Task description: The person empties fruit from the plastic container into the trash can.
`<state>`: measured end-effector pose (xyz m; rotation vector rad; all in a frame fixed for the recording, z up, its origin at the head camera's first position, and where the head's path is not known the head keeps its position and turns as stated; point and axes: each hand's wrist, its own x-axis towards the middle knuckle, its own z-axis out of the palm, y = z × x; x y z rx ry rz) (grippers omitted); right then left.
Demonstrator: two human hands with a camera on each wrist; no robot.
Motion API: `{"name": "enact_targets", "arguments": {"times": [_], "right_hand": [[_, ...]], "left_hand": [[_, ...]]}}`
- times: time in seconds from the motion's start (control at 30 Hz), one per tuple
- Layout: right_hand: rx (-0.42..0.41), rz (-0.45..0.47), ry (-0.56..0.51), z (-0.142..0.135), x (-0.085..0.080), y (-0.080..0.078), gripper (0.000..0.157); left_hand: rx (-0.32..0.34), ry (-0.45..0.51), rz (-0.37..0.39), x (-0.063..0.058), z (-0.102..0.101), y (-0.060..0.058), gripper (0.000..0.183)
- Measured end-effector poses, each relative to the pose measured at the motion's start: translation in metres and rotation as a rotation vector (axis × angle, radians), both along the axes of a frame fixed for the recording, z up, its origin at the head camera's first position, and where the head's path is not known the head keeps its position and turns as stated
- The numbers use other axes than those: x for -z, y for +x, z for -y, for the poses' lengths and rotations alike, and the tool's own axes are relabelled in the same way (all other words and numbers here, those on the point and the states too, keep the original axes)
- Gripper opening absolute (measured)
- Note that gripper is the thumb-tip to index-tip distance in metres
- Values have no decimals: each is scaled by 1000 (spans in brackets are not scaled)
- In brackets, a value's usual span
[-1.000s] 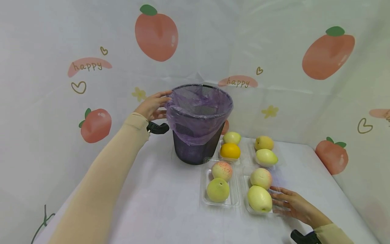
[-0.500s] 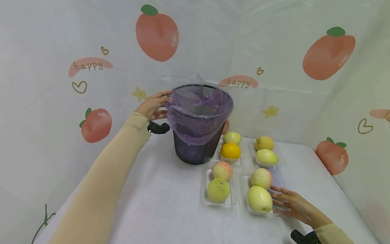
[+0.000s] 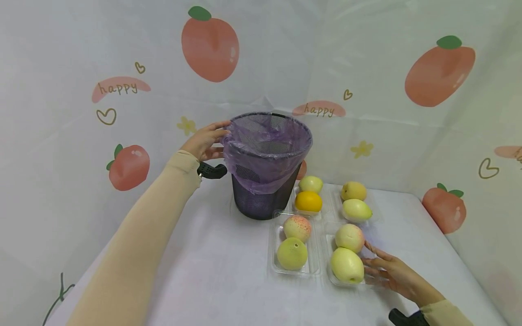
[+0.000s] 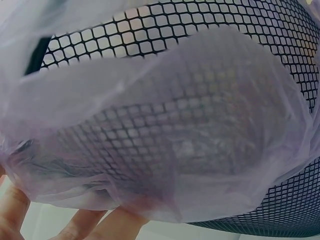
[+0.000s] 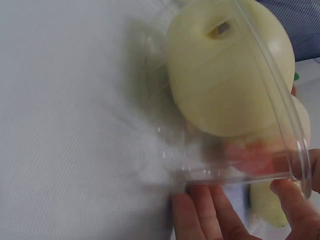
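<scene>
A black mesh wastebasket [image 3: 261,206] stands on the table with a purple plastic bag [image 3: 265,165] folded over its rim. My left hand [image 3: 205,142] touches the basket's left side at the rim, fingers nearly straight on the bag. The left wrist view shows these fingers [image 4: 117,220] along the bag's lower edge. At the right, my right hand [image 3: 393,271] lies along the side of a clear plastic tray [image 3: 334,277], its straight fingers against the wall and rim. Inside this tray sit a pale peach [image 3: 349,237] and a yellow-green apple [image 5: 225,70].
Left of that tray is another clear tray [image 3: 313,267] with a speckled peach [image 3: 297,227] and a round green fruit [image 3: 292,254]. Behind are trays with an orange-yellow fruit [image 3: 308,202] and a yellow-green mango-like fruit [image 3: 356,210]. A printed white cloth [image 3: 261,54] hangs behind.
The right hand's uppermost finger has moved up toward the peach. The fruit in that tray has shifted very slightly. The left hand and the wastebasket stay put.
</scene>
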<state>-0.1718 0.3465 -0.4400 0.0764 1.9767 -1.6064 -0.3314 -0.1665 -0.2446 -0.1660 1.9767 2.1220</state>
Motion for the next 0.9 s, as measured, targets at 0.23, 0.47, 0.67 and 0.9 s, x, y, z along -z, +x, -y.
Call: {"name": "enact_targets", "arguments": {"times": [0.23,0.47,0.67,0.9], "right_hand": [[-53,-6,-93,-1,-3,3,58],[-95,63,-257,-7,-4,3,53],[-111,100,-380,-10,-4,3,51],[-141,110,-495,-13,-5,6,55]], "left_hand": [[7,-3,1,0,1,0,49],[2,10,15,0,1,-2,48],[-1,12,13,1,0,-3,47],[11,25,6,1,0,-2,48]]}}
